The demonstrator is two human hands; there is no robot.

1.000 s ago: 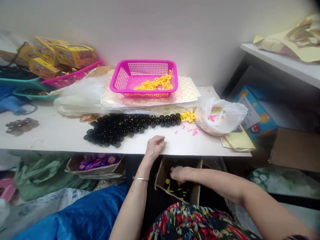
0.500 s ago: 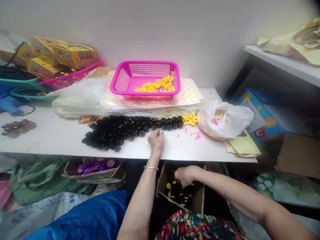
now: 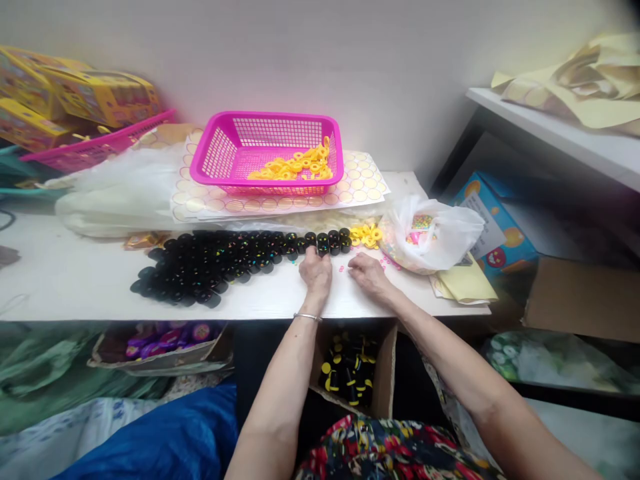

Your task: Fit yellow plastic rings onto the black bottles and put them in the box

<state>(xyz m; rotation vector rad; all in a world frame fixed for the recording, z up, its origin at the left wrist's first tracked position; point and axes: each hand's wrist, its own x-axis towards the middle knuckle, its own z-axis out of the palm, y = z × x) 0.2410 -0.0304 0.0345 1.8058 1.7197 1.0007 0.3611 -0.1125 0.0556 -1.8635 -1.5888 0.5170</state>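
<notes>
Many small black bottles point(image 3: 220, 263) stand packed together on the white table point(image 3: 80, 280), tapering into a row toward the right. My left hand point(image 3: 316, 272) is at the right end of that row, its fingers closed on a black bottle point(image 3: 323, 247). My right hand point(image 3: 367, 272) lies on the table just right of it, fingers curled down among loose pink beads point(image 3: 342, 269); what it holds is hidden. A small pile of yellow rings point(image 3: 365, 235) lies just beyond both hands.
A pink basket point(image 3: 227, 150) with yellow rings sits on sticker sheets at the back. A white plastic bag point(image 3: 433, 233) lies at the right. Under the table, a cardboard box point(image 3: 380, 380) holds black-and-yellow bottles. Yellow boxes point(image 3: 80, 97) are stacked far left; a shelf point(image 3: 555, 137) stands right.
My right hand has come up out of the box under the table and now rests on the tabletop. My left hand has moved forward to the end of the bottle row.
</notes>
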